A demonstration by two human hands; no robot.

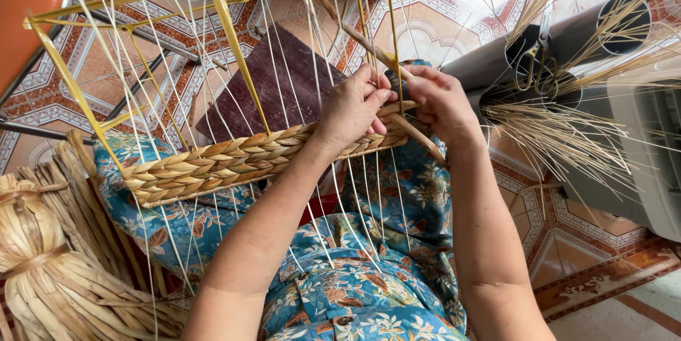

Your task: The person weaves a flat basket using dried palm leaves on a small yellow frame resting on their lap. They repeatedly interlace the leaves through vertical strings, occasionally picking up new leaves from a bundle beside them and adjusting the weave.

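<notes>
Patterned tile floor (440, 22) behind. Left hand (352, 103), right hand (441, 102) both pinched strand (355, 32) at braid (234, 160), 3 o'clock end. Few rows woven; frame (227, 22) mostly bare.

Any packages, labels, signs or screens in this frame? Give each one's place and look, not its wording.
None in view. Only weaving gear shows: a yellow metal frame strung with pale strands, a woven fibre band under both hands, dried fibre bundles at lower left, and grey tubes holding loose stalks at upper right.
</notes>
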